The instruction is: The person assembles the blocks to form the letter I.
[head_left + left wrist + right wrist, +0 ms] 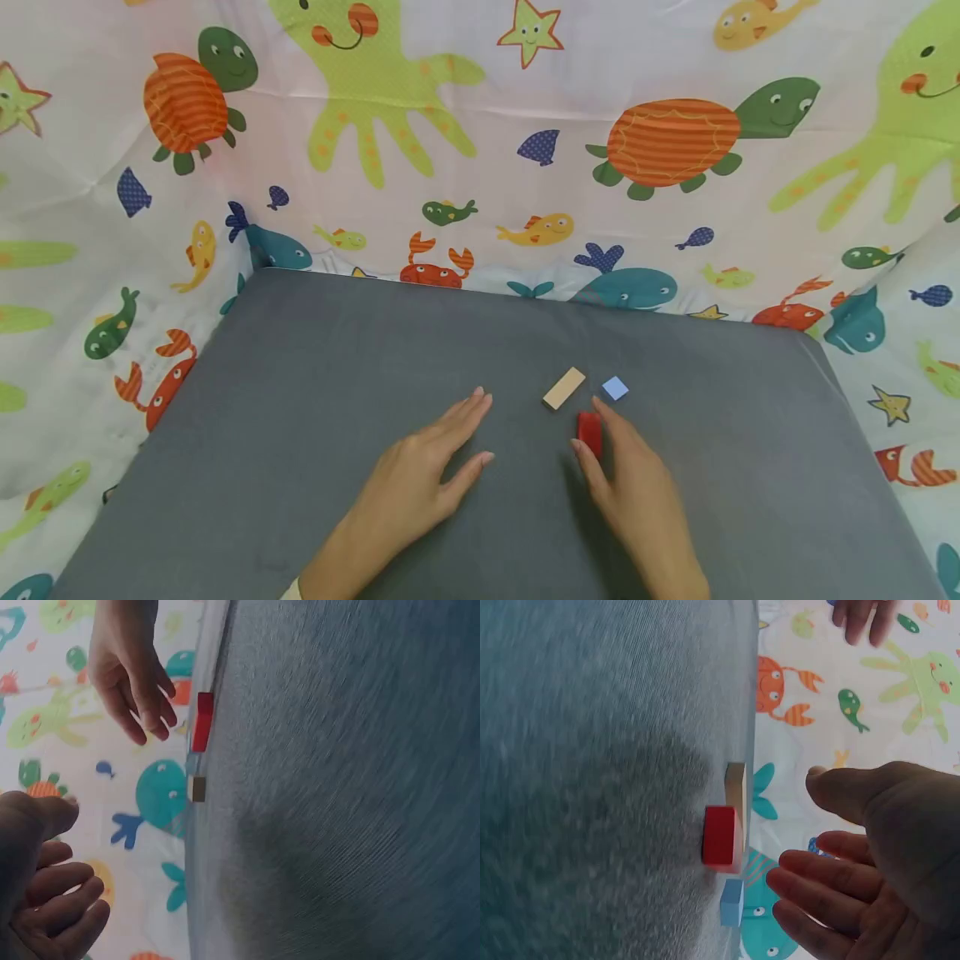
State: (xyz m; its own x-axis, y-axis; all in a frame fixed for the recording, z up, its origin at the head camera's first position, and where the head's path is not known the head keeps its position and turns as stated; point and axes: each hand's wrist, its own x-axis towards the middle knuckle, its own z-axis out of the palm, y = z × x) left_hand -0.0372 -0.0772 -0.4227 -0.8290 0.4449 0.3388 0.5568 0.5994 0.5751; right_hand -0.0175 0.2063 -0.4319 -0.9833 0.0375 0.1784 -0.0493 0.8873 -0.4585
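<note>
On my right-wrist feed, the red rectangular block partly hides the pale wooden rectangular block; the top edge crops the left hand; in my head view, the bottom edge cuts off the cream fabric sleeve.

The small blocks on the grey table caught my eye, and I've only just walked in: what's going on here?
A person has both bare hands over the grey table. The right hand hovers by the red block, thumb and fingers apart, not gripping it. The left hand is open off to the left, holding nothing. The wooden block and the blue block lie just beyond the red one, all three apart.
</note>
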